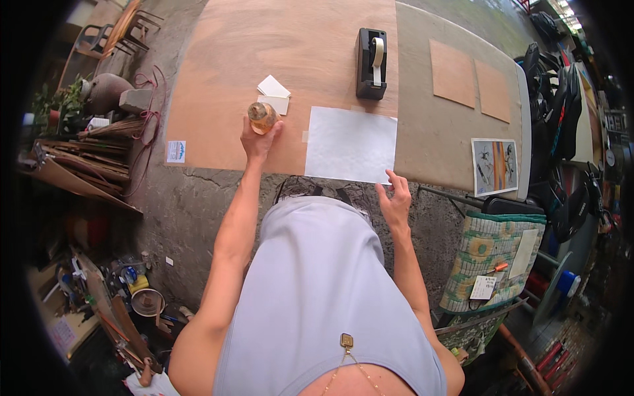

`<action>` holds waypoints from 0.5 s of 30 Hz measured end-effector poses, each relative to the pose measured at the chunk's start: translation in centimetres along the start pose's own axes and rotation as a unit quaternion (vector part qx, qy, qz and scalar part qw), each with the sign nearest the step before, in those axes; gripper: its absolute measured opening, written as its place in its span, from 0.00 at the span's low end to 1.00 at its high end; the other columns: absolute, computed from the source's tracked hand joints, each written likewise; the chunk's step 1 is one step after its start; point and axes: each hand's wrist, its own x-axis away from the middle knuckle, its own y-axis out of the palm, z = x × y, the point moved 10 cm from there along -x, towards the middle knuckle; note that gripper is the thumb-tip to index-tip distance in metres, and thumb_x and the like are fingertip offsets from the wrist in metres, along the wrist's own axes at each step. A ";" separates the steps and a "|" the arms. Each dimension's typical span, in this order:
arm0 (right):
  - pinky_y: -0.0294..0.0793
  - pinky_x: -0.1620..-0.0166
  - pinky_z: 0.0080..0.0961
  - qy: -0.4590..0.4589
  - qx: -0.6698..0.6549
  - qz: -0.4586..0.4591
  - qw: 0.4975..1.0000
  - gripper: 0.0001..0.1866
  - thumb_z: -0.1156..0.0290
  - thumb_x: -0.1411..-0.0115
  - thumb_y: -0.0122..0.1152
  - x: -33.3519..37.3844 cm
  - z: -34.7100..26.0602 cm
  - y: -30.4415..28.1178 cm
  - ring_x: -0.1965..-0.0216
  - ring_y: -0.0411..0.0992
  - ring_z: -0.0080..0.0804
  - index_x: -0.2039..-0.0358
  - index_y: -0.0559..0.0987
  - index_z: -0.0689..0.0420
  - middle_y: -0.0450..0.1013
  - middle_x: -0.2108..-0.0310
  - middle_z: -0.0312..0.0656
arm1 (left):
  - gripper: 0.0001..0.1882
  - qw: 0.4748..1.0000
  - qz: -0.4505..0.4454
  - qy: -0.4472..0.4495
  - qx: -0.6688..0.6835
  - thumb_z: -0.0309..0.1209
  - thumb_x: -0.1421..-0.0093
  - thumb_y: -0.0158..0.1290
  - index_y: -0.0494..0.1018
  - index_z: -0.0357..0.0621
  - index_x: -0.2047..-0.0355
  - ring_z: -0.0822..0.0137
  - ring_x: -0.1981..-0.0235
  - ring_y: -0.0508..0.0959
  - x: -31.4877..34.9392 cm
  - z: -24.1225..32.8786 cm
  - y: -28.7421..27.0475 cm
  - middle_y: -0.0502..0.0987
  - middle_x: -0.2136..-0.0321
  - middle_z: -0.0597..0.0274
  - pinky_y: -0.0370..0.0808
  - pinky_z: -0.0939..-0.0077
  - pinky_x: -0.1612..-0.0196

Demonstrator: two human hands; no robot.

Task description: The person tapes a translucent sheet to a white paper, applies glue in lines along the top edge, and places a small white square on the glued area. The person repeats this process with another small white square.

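My left hand [259, 142] is wrapped round a small bottle-shaped thing [263, 117] with a brownish, stained top, which stands or is held over the wooden board [224, 79]. Just beyond it lie several white cards [275, 104], partly overlapping. A white sheet of paper [351, 145] rests at the board's near edge, with a bit of pale tape at its left side. By the sheet's near right corner is my right hand [395, 195], its fingers apart and slightly bent. Whether its fingertips touch the paper I cannot tell.
Behind the sheet stands a black tape dispenser [372, 64]. Two thin brown panels [453, 72] and a picture print [494, 166] lie on the table's right part. A quilted-cover chair [492, 257] is at my right. Wood scraps [82, 162] and a clay jar [105, 91] sit left.
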 end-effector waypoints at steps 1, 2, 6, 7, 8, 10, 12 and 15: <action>0.74 0.62 0.31 0.022 -0.020 -0.007 1.000 0.23 0.70 0.47 0.69 -0.2 -0.6 0.9 0.68 0.70 0.31 0.49 0.77 0.56 0.73 0.60 0.43 | 0.41 0.999 -0.035 -0.014 0.023 0.41 0.57 0.74 0.69 0.41 0.46 0.62 0.56 0.80 -0.9 -0.3 0.9 0.79 0.56 0.53 0.78 0.68 0.55; 0.74 0.63 0.30 0.044 -0.041 -0.015 0.998 0.24 0.70 0.47 0.69 -0.4 -1.1 1.9 0.68 0.71 0.31 0.49 0.78 0.56 0.73 0.60 0.43 | 0.36 0.996 -0.070 -0.029 0.045 0.39 0.56 0.74 0.72 0.41 0.49 0.65 0.60 0.82 -1.6 -0.7 1.6 0.81 0.59 0.57 0.79 0.71 0.58; 0.76 0.63 0.27 0.158 -0.211 -0.137 0.955 0.32 0.68 0.48 0.72 -0.2 -4.8 8.9 0.62 0.73 0.29 0.44 0.72 0.58 0.72 0.53 0.41 | 0.25 0.944 -0.232 -0.050 0.230 0.34 0.52 0.71 0.76 0.39 0.56 0.69 0.64 0.82 1.2 3.3 5.2 0.82 0.63 0.62 0.81 0.71 0.62; 0.76 0.62 0.27 0.191 -0.279 -0.171 0.925 0.34 0.67 0.49 0.73 0.3 -6.0 10.6 0.59 0.73 0.29 0.42 0.70 0.58 0.72 0.51 0.41 | 0.24 0.899 -0.282 -0.156 0.298 0.34 0.50 0.69 0.75 0.39 0.55 0.68 0.62 0.81 3.2 4.6 6.5 0.81 0.61 0.61 0.81 0.69 0.59; 0.76 0.60 0.28 0.209 -0.363 -0.187 0.889 0.39 0.66 0.50 0.75 0.6 -7.4 12.1 0.55 0.72 0.29 0.39 0.66 0.58 0.70 0.48 0.39 | 0.23 0.840 -0.320 -0.258 0.354 0.33 0.47 0.66 0.74 0.39 0.54 0.67 0.59 0.81 5.2 6.0 7.3 0.80 0.59 0.60 0.80 0.67 0.56; 0.75 0.52 0.31 0.251 -0.533 -0.190 0.786 0.52 0.64 0.55 0.79 1.7 -8.0 14.8 0.46 0.66 0.29 0.34 0.57 0.54 0.64 0.42 0.37 | 0.24 0.773 -0.359 -0.344 0.394 0.35 0.45 0.63 0.70 0.40 0.50 0.65 0.57 0.80 8.9 6.8 9.1 0.77 0.56 0.58 0.82 0.63 0.58; 0.71 0.45 0.33 0.187 -0.642 -0.105 0.736 0.51 0.63 0.54 0.78 0.7 -9.6 13.7 0.41 0.64 0.33 0.34 0.57 0.52 0.62 0.40 0.38 | 0.27 0.701 -0.412 -0.408 0.415 0.37 0.44 0.64 0.68 0.41 0.48 0.65 0.55 0.78 12.1 8.9 10.1 0.76 0.55 0.58 0.81 0.70 0.58; 0.69 0.41 0.36 0.157 -0.666 -0.016 0.729 0.48 0.59 0.52 0.76 0.3 -8.8 11.9 0.39 0.63 0.36 0.35 0.58 0.51 0.62 0.38 0.39 | 0.29 0.655 -0.370 -0.436 0.494 0.39 0.44 0.64 0.66 0.40 0.47 0.67 0.56 0.78 14.6 12.7 11.0 0.75 0.55 0.58 0.79 0.75 0.56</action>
